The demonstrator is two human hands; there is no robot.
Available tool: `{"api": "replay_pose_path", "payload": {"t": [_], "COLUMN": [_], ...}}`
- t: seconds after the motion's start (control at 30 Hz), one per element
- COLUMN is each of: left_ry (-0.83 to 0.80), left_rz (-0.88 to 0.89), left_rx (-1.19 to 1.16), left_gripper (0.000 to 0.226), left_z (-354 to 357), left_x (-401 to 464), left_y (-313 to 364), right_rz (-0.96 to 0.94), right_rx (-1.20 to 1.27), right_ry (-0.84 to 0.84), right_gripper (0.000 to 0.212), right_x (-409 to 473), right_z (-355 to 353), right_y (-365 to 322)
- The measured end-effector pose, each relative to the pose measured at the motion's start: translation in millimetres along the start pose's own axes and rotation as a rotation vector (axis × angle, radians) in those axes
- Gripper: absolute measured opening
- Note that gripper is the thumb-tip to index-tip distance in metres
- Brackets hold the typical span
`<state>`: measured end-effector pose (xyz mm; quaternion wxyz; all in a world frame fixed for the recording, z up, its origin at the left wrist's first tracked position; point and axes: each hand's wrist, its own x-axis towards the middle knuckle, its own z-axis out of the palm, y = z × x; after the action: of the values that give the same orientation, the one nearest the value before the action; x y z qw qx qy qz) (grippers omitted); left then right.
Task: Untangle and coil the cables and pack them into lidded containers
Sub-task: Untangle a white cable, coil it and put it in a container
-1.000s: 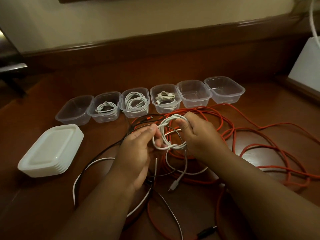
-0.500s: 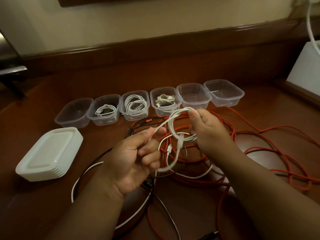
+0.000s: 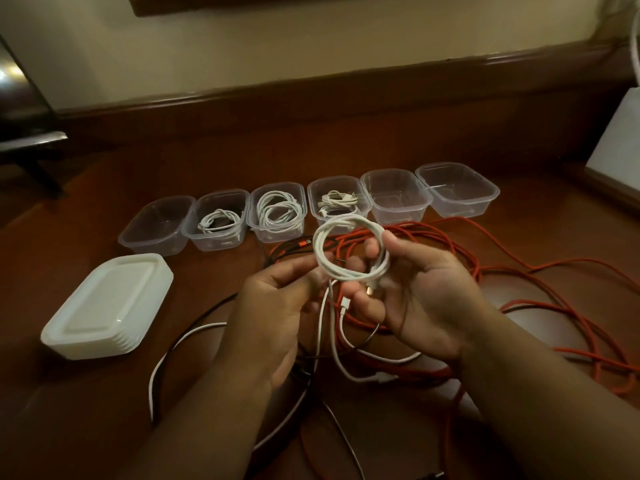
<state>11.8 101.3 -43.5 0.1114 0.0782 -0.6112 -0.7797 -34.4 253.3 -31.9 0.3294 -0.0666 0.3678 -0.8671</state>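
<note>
A white cable is wound into a small round coil and held above the table. My right hand grips the coil's right side, palm turned up. My left hand pinches the coil's lower left side. The cable's loose end with a plug dangles below the coil. A row of clear containers stands behind: an empty one, three with coiled white cables, and two empty ones. A long orange cable sprawls under and right of my hands.
A stack of white lids lies at the left. Black and white cables loop across the wooden table near its front. A white box stands at the far right edge. A dark wooden rail runs along the back.
The loose white loops have been gathered into one tidy round coil. My right hand has turned palm up and both hands have lifted the coil slightly.
</note>
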Motion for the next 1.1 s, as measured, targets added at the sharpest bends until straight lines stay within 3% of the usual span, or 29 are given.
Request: {"api": "replay_pose_path", "payload": {"t": [0.17, 0.37, 0.5, 0.57, 0.67, 0.83, 1.0, 1.1], "left_ry": [-0.008, 0.057, -0.105, -0.180, -0.207, -0.098, 0.177, 0.253], "left_rz": [-0.042, 0.010, -0.077, -0.139, -0.155, -0.002, 0.386, 0.384], "left_rx": [-0.228, -0.192, -0.333, -0.447, -0.505, -0.373, 0.134, 0.270], "left_gripper": [0.024, 0.018, 0.018, 0.024, 0.028, 0.032, 0.041, 0.021], "left_z": [4.7, 7.3, 4.5, 1.6, -1.8, 0.9, 3.8, 5.2], "left_x": [-3.1, -2.8, -4.1, -3.1, -0.9, 1.4, -3.6, -4.5], "left_y": [-4.1, -9.4, -6.2, -4.4, -5.4, -5.9, -9.9, -12.8], "right_rz": [-0.145, -0.380, -0.401, -0.310, -0.127, -0.151, -0.563, -0.819], "right_rx": [-0.223, -0.765, -1.006, -0.921, -0.582, -0.369, -0.876, -1.218], "right_ry": [0.067, 0.229, 0.295, 0.277, 0.201, 0.150, 0.190, 0.246], "right_gripper": [0.024, 0.020, 0.021, 0.022, 0.021, 0.021, 0.013, 0.013], "right_x": [8.5, 8.3, 8.1, 7.8, 5.4, 6.2, 5.2, 4.9], "right_z": [-2.2, -6.1, -7.3, -5.4, 3.6, 4.4, -5.5, -10.7], "right_y": [12.3, 15.3, 14.2, 15.4, 15.5, 15.6, 18.8, 21.5]}}
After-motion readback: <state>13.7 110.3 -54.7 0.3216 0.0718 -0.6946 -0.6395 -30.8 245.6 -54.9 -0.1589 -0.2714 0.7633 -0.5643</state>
